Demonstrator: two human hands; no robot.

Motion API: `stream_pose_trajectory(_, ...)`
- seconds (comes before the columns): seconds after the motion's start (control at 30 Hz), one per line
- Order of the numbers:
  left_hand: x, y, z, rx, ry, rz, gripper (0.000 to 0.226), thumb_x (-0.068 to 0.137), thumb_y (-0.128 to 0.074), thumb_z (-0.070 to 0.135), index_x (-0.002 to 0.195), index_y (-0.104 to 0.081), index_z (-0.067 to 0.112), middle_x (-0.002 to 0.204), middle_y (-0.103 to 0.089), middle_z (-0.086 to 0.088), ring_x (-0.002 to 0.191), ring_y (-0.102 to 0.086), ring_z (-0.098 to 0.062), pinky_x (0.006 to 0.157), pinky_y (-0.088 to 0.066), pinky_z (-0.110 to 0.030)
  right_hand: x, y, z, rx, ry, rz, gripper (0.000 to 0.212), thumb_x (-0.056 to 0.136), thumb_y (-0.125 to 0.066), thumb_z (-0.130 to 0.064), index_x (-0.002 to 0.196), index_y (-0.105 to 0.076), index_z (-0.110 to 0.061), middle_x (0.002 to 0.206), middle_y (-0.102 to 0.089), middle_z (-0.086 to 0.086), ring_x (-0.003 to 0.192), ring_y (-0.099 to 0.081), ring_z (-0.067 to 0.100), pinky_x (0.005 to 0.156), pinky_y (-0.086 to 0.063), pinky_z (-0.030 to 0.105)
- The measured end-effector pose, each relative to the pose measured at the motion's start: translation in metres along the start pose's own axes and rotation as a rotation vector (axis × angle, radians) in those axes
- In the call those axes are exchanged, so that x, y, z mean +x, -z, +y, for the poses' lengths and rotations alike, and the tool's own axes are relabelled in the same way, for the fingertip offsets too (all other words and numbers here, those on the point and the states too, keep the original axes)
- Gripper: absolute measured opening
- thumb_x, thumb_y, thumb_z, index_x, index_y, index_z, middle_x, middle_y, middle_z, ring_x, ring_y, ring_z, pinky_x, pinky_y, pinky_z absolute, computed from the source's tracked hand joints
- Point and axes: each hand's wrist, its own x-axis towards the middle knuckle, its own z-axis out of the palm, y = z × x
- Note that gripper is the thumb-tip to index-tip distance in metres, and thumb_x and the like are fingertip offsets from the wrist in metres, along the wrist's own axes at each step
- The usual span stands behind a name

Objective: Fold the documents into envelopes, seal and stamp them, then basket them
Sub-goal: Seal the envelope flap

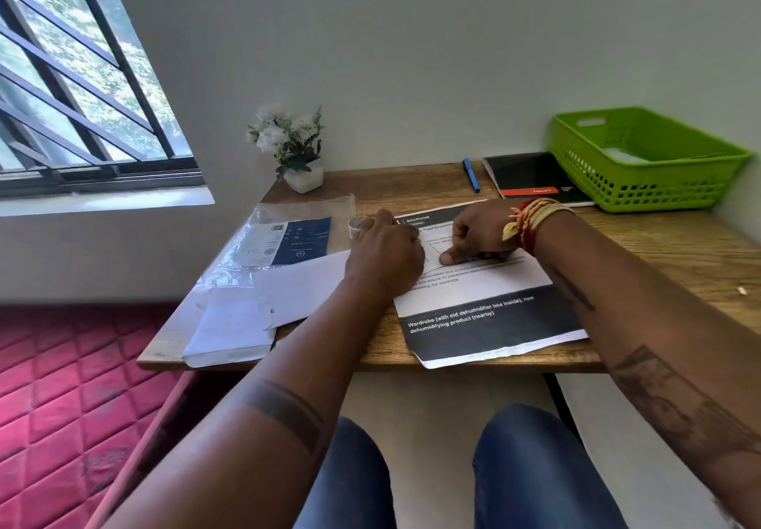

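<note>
Fingers (pixel 453 257) of our right hand (pixel 479 236) curl, thumb pressing the document (pixel 486 302); left hand (pixel 385 254) rests curled beside; we should align edges squarely before creasing.

A room in a home: a small wooden surface (pixel 679 248) against a plain white wall, beside a barred window (pixel 82 87) and a pink quilted mattress (pixel 61 384).
</note>
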Motion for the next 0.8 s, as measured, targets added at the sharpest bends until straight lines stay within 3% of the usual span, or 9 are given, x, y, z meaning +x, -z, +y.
stream_pose_trajectory(0.17, 0.007, 0.002, 0.007, -0.018, 0.112, -0.008, 0.045, 0.099, -0.058, 0.055, 0.134, -0.064, 0.027, 0.143, -0.049, -0.012, 0.135, -0.04, -0.037, 0.108, -0.038, -0.048, -0.001, -0.002, 0.001, 0.0, 0.028, 0.007, 0.044, 0.078, -0.074, -0.062, 0.095, -0.07, -0.022, 0.08, -0.069, 0.0, 0.069, -0.06, 0.016, 0.065, -0.052, 0.03)
stream_pose_trajectory(0.37, 0.017, -0.001, 0.01, -0.057, 0.22, 0.015, 0.059, 0.092, -0.069, 0.053, 0.139, -0.053, 0.02, 0.145, -0.051, -0.015, 0.139, -0.039, -0.042, 0.109, -0.041, -0.055, -0.008, -0.007, 0.004, 0.099, 0.055, 0.032, 0.039, 0.08, -0.074, -0.059, 0.095, -0.07, -0.023, 0.078, -0.067, -0.005, 0.066, -0.056, 0.011, 0.058, -0.043, 0.025)
stream_pose_trajectory(0.47, 0.03, 0.001, 0.006, -0.059, 0.277, -0.06, 0.053, 0.09, -0.071, 0.056, 0.129, -0.064, 0.02, 0.141, -0.054, -0.015, 0.138, -0.04, -0.043, 0.107, -0.043, -0.057, -0.011, -0.01, 0.003, 0.079, 0.036, 0.093, 0.053, 0.086, -0.058, -0.071, 0.096, -0.07, -0.021, 0.082, -0.066, -0.003, 0.073, -0.057, 0.013, 0.066, -0.043, 0.029)
stream_pose_trajectory(0.57, 0.043, -0.001, 0.002, -0.11, 0.314, -0.063, 0.045, 0.087, -0.07, 0.059, 0.109, -0.073, 0.019, 0.126, -0.066, -0.013, 0.125, -0.052, -0.04, 0.099, -0.048, -0.051, -0.01, -0.013, -0.001, 0.04, 0.007, 0.128, 0.068, 0.09, -0.046, -0.075, 0.099, -0.072, -0.013, 0.092, -0.07, 0.004, 0.081, -0.06, 0.018, 0.077, -0.046, 0.034)
stream_pose_trajectory(0.7, 0.047, -0.004, 0.002, -0.076, 0.263, -0.074, 0.044, 0.088, -0.072, 0.055, 0.108, -0.07, 0.017, 0.118, -0.068, -0.011, 0.114, -0.057, -0.032, 0.089, -0.041, -0.043, -0.013, -0.019, -0.007, -0.021, 0.004, 0.123, 0.06, 0.087, -0.058, -0.07, 0.1, -0.071, -0.013, 0.101, -0.07, 0.006, 0.095, -0.064, 0.023, 0.084, -0.049, 0.036)
stream_pose_trajectory(0.8, 0.042, -0.002, 0.001, -0.029, 0.255, -0.08, 0.056, 0.084, -0.071, 0.065, 0.111, -0.068, 0.015, 0.123, -0.065, -0.014, 0.116, -0.056, -0.037, 0.096, -0.049, -0.05, -0.014, -0.021, -0.011, -0.033, 0.001, 0.127, 0.058, 0.087, -0.061, -0.066, 0.103, -0.072, -0.01, 0.106, -0.07, 0.009, 0.099, -0.065, 0.026, 0.089, -0.051, 0.038)
